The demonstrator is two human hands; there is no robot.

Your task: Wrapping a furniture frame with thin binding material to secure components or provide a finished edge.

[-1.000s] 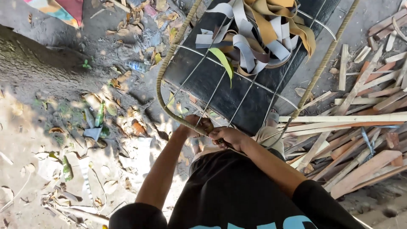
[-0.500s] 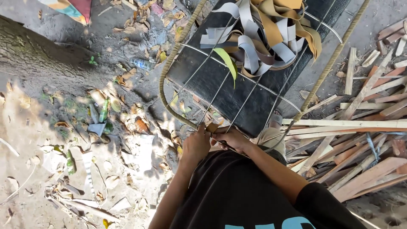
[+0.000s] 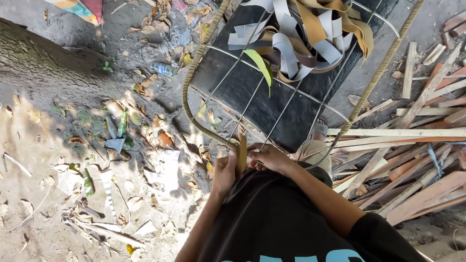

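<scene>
A metal wire frame (image 3: pixel 272 104) with a rim wrapped in tan cord leans toward me over a black board (image 3: pixel 252 87). My left hand (image 3: pixel 224 172) grips a flat tan weaving strip (image 3: pixel 241 156) at the frame's lower rim. My right hand (image 3: pixel 268 157) pinches the rim right beside it, the two hands nearly touching. A loose bundle of grey, white and tan strips (image 3: pixel 306 39) lies on the far end of the frame, with a green leaf (image 3: pixel 261 65) hanging from it. My black shirt fills the bottom of the view.
A pile of wooden slats (image 3: pixel 412 145) lies to the right. A tree trunk (image 3: pixel 43 60) runs along the left. Dry leaves, a green bottle (image 3: pixel 122 123) and litter cover the dirt ground. My sandalled foot (image 3: pixel 318 131) stands under the frame.
My hands have slid down along the frame's lower rim, closer to my body, and the tan strip now stands upright in my left hand.
</scene>
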